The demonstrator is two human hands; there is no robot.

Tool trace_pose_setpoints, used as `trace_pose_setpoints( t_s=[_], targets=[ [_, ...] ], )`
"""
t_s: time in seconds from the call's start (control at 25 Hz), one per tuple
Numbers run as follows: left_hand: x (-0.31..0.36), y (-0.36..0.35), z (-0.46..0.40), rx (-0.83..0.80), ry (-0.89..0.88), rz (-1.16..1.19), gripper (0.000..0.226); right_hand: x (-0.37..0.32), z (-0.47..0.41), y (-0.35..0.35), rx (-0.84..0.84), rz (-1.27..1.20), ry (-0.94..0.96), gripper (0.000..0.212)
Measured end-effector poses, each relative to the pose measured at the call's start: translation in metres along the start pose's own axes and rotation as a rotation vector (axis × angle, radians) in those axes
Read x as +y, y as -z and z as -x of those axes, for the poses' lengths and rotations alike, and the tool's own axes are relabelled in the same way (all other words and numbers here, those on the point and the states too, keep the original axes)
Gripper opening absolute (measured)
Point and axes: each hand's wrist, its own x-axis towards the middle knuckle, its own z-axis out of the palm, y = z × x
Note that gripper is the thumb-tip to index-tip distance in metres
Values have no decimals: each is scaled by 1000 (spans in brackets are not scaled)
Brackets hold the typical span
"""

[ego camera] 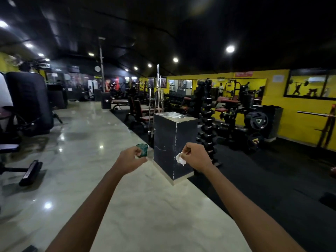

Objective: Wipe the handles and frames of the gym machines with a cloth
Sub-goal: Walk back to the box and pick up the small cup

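Cloth is hanging bunched below the curled fingers of our right hand, which are pinching it. We are judging it light, soft and limp, best gathered into the palm. Our left hand is curling, seemingly empty.

Two hands, one cloth, one green basket.

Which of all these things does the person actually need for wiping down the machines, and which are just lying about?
For the job:
- white cloth, pinched in the right hand
- weight benches and the machine at left, still to be wiped

Just lying about:
- green mesh bin beyond the left hand
- black box
- dumbbell rack
- upright bars
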Motion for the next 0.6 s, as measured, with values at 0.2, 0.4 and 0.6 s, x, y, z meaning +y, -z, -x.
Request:
trace_pose_setpoints(
  t_s=[0.2, 0.4, 0.6],
  targets=[
    [-46, -6, -147, 12, 53, -19, 44, 27, -143, -49, 12, -27, 35, 7],
    [-84, -43, -267, -38, 69, -46, 49, 76, -266, -106, -2, -46, 5, 11],
    [-134, -87, -393, -16, 99, -61, 46, 138, -392, -168, -32, -62, 44, 5]
  ],
)
